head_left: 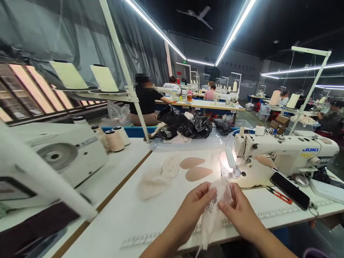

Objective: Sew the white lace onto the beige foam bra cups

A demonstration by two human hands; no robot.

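Observation:
A sheer, pale cream fabric piece [215,211] hangs between my two hands, over the front edge of the white table [129,211]. My left hand [197,202] pinches its left side, thumb pressed on top. On its right side, my right hand [238,208] is closed with thumb and fingers on the cloth. Just behind my hands, two tan teardrop-shaped pieces [199,174] lie flat. Another pale cloth [158,179], slightly blurred, rests to their left. The lit needle area of a white sewing machine [279,150] is just beyond my right hand.
Right of my hands lie red-handled snips [282,196] and a black phone [290,190]. Black plastic bags [188,123] are heaped at the table's back. Thread cones [114,140] and another machine [64,154] stand left. A seated person in black [145,100] is beyond.

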